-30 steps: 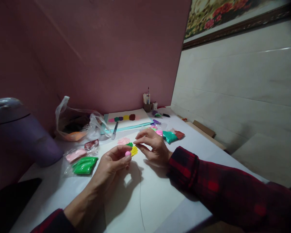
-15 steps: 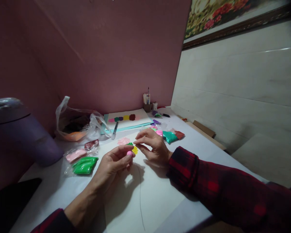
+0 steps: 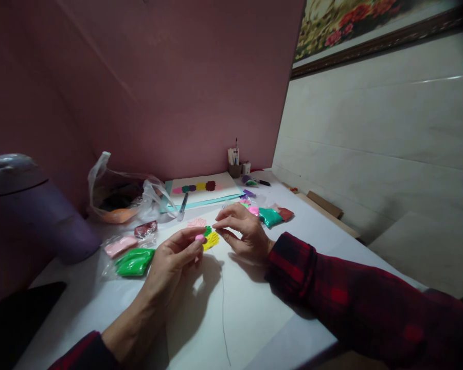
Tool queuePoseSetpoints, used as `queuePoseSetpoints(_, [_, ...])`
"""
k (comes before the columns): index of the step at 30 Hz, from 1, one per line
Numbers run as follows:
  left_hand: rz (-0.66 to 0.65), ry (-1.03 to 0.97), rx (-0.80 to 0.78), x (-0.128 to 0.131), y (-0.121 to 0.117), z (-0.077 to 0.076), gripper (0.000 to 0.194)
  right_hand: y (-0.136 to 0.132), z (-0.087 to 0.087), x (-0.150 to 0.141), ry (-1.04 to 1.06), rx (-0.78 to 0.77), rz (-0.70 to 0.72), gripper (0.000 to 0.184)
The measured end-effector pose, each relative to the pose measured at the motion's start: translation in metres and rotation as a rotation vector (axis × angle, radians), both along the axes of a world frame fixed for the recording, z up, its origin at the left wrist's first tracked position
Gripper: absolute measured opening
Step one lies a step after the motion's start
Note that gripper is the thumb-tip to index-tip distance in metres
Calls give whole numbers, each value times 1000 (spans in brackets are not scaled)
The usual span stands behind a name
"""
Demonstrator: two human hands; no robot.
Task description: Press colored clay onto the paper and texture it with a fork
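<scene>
Pink clay (image 3: pixel 200 239) is pinched in the left hand (image 3: pixel 173 259), best pressed gently so it isn't squashed; whether anything's held by the curled right hand (image 3: pixel 244 232) can't be told.

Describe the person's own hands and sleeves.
Both the left hand and the right hand are bare: no gloves, and no ring or watch shows. The right sleeve is dark with a blurred red plaid and reaches the wrist. The left sleeve, only partly in view, shows similar dark and red cloth and leaves some forearm uncovered.
</scene>
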State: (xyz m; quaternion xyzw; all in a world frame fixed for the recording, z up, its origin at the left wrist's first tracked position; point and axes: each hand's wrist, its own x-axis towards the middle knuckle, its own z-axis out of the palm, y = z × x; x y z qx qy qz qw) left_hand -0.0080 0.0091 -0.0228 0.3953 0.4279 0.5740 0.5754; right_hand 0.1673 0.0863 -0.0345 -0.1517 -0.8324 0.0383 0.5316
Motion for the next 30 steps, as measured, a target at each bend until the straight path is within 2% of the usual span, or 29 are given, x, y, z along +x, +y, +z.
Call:
queuePoseSetpoints(2, [30, -10, 1, 0, 0, 0, 28, 0, 0, 0, 2, 4, 4, 13])
queuePoseSetpoints(5, [4, -45, 5, 1, -1, 0, 22, 1, -1, 0, 7, 6, 8, 14])
queuePoseSetpoints(11, [-89, -65, -5, 1, -2, -1, 22, 0, -1, 0, 3, 3, 4, 15])
queuePoseSetpoints(16, [-98, -37, -12, 0, -1, -2, 30, 0, 0, 0, -1, 6, 9, 15])
queuePoseSetpoints(22, [-111, -42, 15, 1, -1, -2, 17, 0, 0, 0, -3, 18, 7, 13])
queuePoseSetpoints(30, [-124, -58, -8, 0, 1, -5, 32, 0, -2, 0, -4, -5, 5, 15])
